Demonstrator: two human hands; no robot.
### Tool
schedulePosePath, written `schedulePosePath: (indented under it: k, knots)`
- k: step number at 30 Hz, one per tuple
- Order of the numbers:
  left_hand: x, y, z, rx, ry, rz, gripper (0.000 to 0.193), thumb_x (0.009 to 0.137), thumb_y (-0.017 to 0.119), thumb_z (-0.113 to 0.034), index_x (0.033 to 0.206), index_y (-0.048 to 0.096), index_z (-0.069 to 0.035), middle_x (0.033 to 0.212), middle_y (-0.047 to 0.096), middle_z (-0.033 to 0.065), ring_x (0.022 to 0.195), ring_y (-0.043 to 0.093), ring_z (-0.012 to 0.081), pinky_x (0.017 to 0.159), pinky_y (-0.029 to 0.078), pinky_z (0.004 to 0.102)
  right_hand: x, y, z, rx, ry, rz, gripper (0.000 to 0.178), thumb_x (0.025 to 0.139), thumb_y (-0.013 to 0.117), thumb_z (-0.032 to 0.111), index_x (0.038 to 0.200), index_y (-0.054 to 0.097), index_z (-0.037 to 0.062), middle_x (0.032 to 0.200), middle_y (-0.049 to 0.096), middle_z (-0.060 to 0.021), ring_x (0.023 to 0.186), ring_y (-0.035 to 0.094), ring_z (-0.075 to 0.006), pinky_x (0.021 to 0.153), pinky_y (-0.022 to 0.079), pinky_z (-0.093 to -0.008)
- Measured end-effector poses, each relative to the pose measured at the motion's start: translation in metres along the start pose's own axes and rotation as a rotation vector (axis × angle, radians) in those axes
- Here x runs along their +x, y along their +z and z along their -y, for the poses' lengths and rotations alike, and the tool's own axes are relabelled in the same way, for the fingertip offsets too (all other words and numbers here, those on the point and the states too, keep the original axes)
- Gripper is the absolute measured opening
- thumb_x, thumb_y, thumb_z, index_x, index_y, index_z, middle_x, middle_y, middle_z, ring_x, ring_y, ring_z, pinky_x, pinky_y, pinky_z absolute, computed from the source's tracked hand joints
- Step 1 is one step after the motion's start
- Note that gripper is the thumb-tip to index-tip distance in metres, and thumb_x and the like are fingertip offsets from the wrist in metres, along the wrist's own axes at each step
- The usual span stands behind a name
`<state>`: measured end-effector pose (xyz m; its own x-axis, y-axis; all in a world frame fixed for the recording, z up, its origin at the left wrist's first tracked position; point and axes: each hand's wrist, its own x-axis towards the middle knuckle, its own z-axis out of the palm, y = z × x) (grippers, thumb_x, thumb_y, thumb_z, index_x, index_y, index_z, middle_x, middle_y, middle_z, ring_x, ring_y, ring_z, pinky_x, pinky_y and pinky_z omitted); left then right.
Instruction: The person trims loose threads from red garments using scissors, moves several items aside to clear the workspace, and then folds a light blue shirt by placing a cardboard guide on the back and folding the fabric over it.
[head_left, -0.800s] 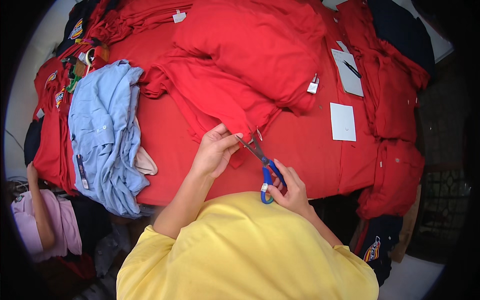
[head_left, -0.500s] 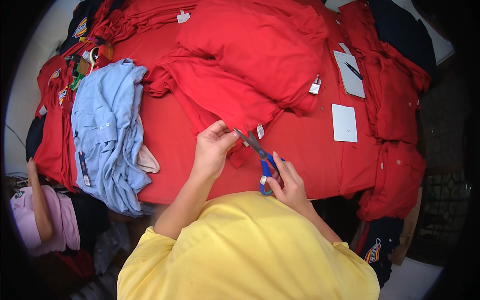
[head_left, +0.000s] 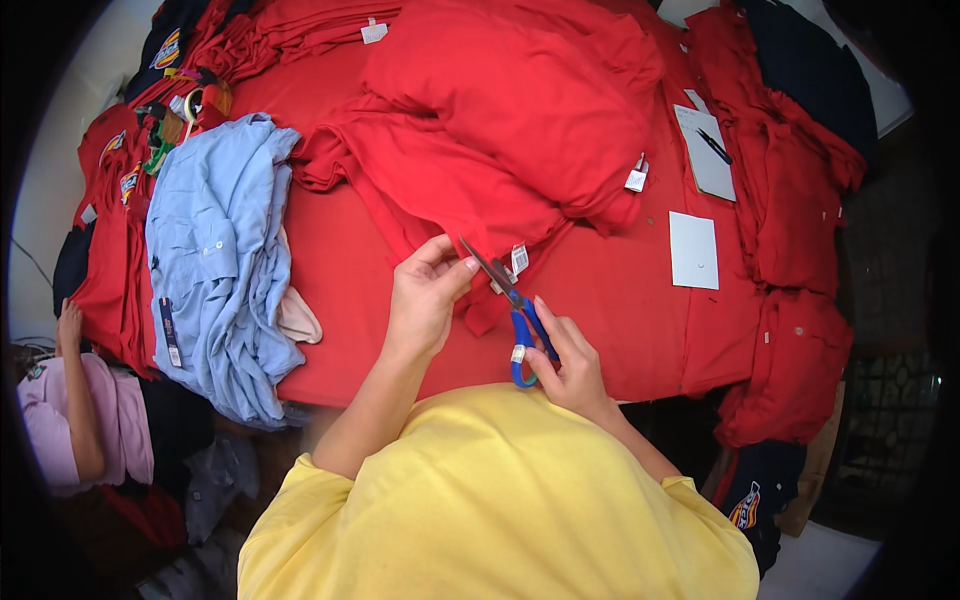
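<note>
A large heap of red garments point(head_left: 510, 110) lies on the red-covered table in front of me. My left hand point(head_left: 428, 295) is closed in a pinch at the near edge of this red cloth; the exact bit between thumb and fingers is too small to make out. My right hand point(head_left: 572, 360) holds scissors point(head_left: 522, 318) with blue handles, thumb and fingers at the loops. Their dark blades point away and to the left, with the tip against the cloth just beside my left fingertips. A white tag point(head_left: 519, 259) hangs from the garment right of the blades.
Folded light blue shirts point(head_left: 218, 265) lie at the left, by a tape roll point(head_left: 192, 104). On the right are a notepad with a dark pen point(head_left: 714, 146), a white paper point(head_left: 694, 249) and stacked red garments point(head_left: 795, 230). Another person's arm point(head_left: 82, 400) reaches in at far left.
The scissors have moved slightly forward and left, their tip now further over the cloth beside my left fingers. Their handles look closer together. My left hand keeps its pinch.
</note>
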<state>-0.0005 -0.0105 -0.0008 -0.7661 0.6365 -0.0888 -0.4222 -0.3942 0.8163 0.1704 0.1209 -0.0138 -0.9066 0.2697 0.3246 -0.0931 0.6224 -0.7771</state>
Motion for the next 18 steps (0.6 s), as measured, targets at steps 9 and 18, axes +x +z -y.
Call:
schedulePosePath:
  k: [9,18]
  knots:
    - [0.001,0.012,-0.002,-0.014,-0.023,-0.096,0.028,0.087,0.063,0.002,0.115,0.06,0.002,0.092,0.068,0.0058,0.075,0.059,0.0045,0.061,0.044,0.017,-0.004,0.003,-0.002,0.207,0.141,0.036,0.052,0.088,0.062,0.004,0.137,0.045,-0.0027,0.086,0.057,-0.0144,0.074,0.059,-0.0227,0.067,0.048,-0.0304]
    - [0.001,0.009,-0.001,-0.016,-0.045,-0.057,0.032,0.087,0.062,0.004,0.118,0.058,0.002,0.098,0.067,0.0066,0.081,0.061,0.0078,0.068,0.048,0.0197,-0.005,0.004,-0.005,0.184,0.15,0.038,0.051,0.088,0.061,0.004,0.137,0.046,-0.001,0.084,0.055,-0.0129,0.073,0.057,-0.0209,0.068,0.047,-0.0283]
